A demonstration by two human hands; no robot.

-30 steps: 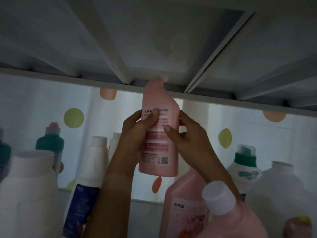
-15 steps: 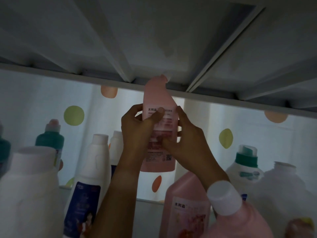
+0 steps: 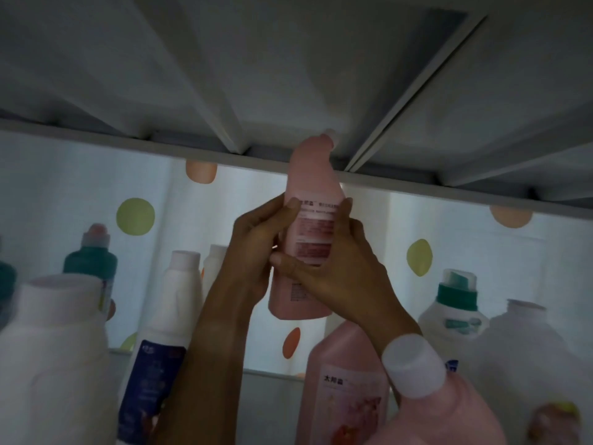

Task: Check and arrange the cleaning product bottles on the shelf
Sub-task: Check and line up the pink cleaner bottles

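Observation:
A pink bottle with an angled neck (image 3: 313,178) is held upright in the air, its back label facing me and its cap close under the shelf above. My left hand (image 3: 253,248) grips its left side with the thumb on the label. My right hand (image 3: 340,268) wraps its front and right side, thumb pointing left across the label. Standing on the shelf below are a white bottle with a dark blue label (image 3: 160,332), a big white bottle (image 3: 54,364), teal-capped bottles (image 3: 91,258) and two pink bottles (image 3: 346,387).
The underside of the upper shelf (image 3: 288,75) with its metal ribs hangs low overhead. A dotted curtain (image 3: 134,216) forms the backdrop. At the right stand a white bottle with a green cap (image 3: 455,313) and a translucent jug (image 3: 529,348). A white cap (image 3: 414,367) sits very near.
The pink bottle has turned so its label now faces slightly right and shows narrower. My right hand slid across the front, covering the lower label. Both hands rose slightly.

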